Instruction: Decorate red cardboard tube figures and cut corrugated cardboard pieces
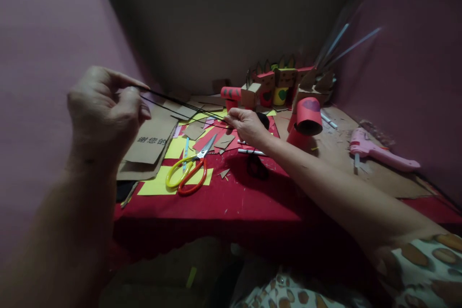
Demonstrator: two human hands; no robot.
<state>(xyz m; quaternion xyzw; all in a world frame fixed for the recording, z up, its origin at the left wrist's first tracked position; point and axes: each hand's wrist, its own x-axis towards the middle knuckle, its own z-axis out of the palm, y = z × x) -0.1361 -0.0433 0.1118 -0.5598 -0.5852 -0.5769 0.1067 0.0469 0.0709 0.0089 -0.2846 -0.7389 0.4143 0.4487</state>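
Several strands of black yarn run stretched between my two hands, above the table. My left hand, raised at the left, pinches one end between thumb and forefinger. Over the middle of the table, my right hand has its fingers closed on the other end. A dark ball of yarn shows partly behind the right wrist. Below the strands lie scissors with one yellow and one red handle, blades pointing away from me.
Yellow paper, cardboard scraps and a folded brown paper bag cover the left side. Red paper-tube figures stand at the right and back. A pink glue gun lies on cardboard at the right. Walls close in both sides.
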